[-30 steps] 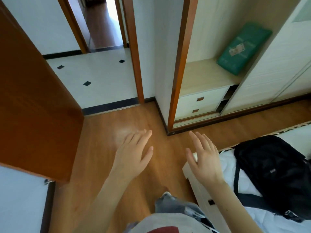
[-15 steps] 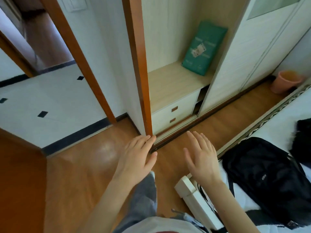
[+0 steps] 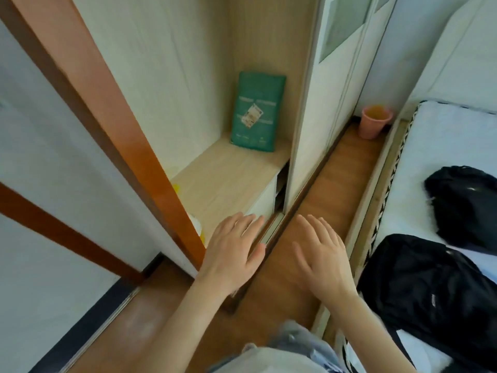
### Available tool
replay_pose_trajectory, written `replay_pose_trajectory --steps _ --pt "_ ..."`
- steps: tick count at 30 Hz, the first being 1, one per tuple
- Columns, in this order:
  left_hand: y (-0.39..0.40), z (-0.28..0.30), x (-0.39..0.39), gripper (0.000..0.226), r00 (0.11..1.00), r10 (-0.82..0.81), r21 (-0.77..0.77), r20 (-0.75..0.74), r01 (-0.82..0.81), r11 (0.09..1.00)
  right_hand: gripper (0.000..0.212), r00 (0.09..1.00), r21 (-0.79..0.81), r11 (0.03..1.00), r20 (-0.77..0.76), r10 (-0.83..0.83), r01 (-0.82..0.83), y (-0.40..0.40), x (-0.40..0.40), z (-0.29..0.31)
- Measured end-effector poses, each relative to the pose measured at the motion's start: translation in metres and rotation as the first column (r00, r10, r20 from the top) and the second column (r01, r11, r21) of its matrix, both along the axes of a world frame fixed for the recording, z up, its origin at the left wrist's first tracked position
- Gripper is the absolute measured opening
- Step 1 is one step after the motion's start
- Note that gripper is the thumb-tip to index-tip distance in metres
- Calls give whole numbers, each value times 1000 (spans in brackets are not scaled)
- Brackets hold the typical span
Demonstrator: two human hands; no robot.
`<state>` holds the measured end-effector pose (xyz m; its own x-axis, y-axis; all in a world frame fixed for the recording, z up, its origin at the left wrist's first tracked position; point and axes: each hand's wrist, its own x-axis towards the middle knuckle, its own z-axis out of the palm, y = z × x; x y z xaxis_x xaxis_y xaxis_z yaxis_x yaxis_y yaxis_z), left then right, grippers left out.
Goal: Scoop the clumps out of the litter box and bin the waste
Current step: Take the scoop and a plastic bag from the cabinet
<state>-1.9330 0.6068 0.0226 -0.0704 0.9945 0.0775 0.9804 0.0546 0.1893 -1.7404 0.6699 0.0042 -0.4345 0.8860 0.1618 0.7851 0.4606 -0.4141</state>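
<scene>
wooden floor [image 3: 330, 184] runs between a wardrobe [image 3: 309, 103] and a bed [image 3: 443, 146] as we hold both hands out, palms down, gripping nothing. our left hand [image 3: 232, 251] hovers with fingers straight near the wardrobe's open shelf [image 3: 228, 173]; our right hand [image 3: 322, 254] is spread above the floor. a pink bin [image 3: 375, 125] stands at the far end of the floor. a green bag [image 3: 256, 115] leans upright on the shelf. we see no litter box.

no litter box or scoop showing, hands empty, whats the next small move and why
Probably keep walking along the wooden floor strip toward the pink plastic bin. The left hand and right hand are open and hold nothing, and that bin at the far end is the only task-relevant item visible.
</scene>
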Motion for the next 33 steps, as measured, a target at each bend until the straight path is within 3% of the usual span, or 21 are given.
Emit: replay_pose_trajectory --steps 4,9,17,25,33 --pt "41 -4 -13 58 997 -70 -13 12 70 997 59 998 -12 998 -11 -55 54 32 -13 0" --pt "90 -17 -29 54 997 -71 -28 39 72 997 61 1000 -28 1000 16 -8 8 94 -30 -6" --pt "187 -29 -51 59 973 228 -54 38 -226 973 59 966 -55 965 29 257 -256 241 -75 -13" --pt "246 -25 -42 58 774 619 -1 136 -625 781 59 793 -56 796 75 605 -602 355 -121 -6" --pt "216 -25 -37 55 497 857 -13 138 -864 503 59 535 -31 538 74 842 -842 363 -191 -10"
